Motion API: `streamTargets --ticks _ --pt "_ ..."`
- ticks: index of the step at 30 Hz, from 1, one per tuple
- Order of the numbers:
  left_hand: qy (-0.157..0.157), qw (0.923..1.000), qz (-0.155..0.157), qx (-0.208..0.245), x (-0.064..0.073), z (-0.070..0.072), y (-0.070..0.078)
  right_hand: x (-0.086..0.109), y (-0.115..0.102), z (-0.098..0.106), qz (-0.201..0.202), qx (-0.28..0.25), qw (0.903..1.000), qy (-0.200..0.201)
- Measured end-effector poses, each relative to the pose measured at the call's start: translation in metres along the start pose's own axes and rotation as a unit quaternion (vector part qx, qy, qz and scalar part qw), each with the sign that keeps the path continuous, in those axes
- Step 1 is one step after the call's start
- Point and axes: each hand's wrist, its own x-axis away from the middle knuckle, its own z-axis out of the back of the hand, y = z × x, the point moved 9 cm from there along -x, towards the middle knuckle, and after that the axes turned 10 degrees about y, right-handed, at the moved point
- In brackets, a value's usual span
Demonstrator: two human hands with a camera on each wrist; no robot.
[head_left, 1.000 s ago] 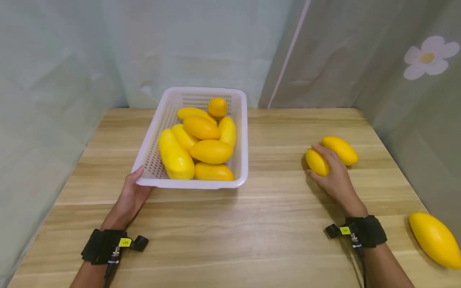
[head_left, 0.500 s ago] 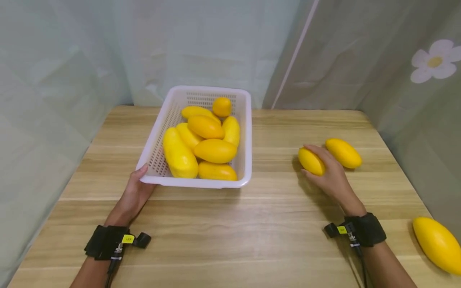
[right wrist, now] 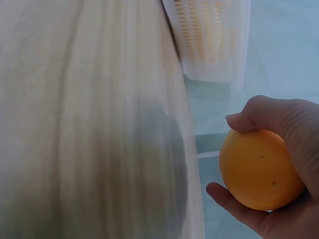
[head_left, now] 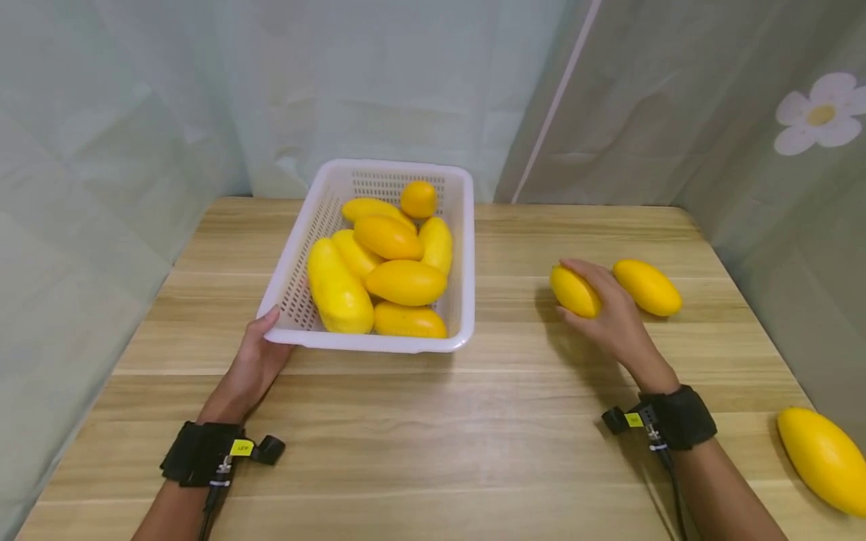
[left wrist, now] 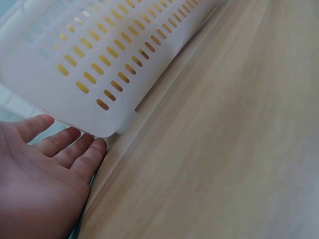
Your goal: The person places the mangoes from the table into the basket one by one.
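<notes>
A white plastic basket [head_left: 467, 255] with slotted walls holds several yellow mangoes [head_left: 406, 283]. My left hand [head_left: 252, 364] holds its near left corner, thumb over the rim and fingers below. In the left wrist view those fingertips [left wrist: 97, 147] touch the basket's outer corner. My right hand [head_left: 619, 323] grips a mango [head_left: 572, 291] between thumb and fingers, above the table, with its shadow below. The right wrist view shows the mango's rounded end [right wrist: 259, 172] in the palm. Just right of that hand another mango [head_left: 647, 287] lies on the wood.
One more mango [head_left: 822, 460] lies near the right edge of the wooden table [head_left: 460, 443]. Pale curtains [head_left: 399, 83] hang close behind and beside the table. Each wrist wears a black strap with a small camera and cable.
My right hand has lifted the mango and carried it left, away from the mango beside it. My left hand stays at the basket's corner. The head view has shifted slightly.
</notes>
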Motion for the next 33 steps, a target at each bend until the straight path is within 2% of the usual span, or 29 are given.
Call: streamTargets --ticks 10,18,25,33 --pt "-0.002 1.0 -0.004 0.0 0.002 -0.001 0.005 -0.009 -0.014 -0.003 0.023 -0.002 0.9997 0.005" --pt "-0.006 0.9999 -0.013 -0.002 0.002 -0.001 0.005 -0.013 -0.021 -0.005 0.02 0.001 0.9998 0.001" --pt "0.001 1.0 0.002 0.004 0.004 -0.002 0.006 -0.018 -0.032 -0.005 0.029 -0.006 0.9996 0.001" --pt "0.003 0.9999 -0.002 -0.013 0.001 0.003 -0.001 -0.026 -0.042 -0.009 0.033 -0.014 0.9994 0.002"
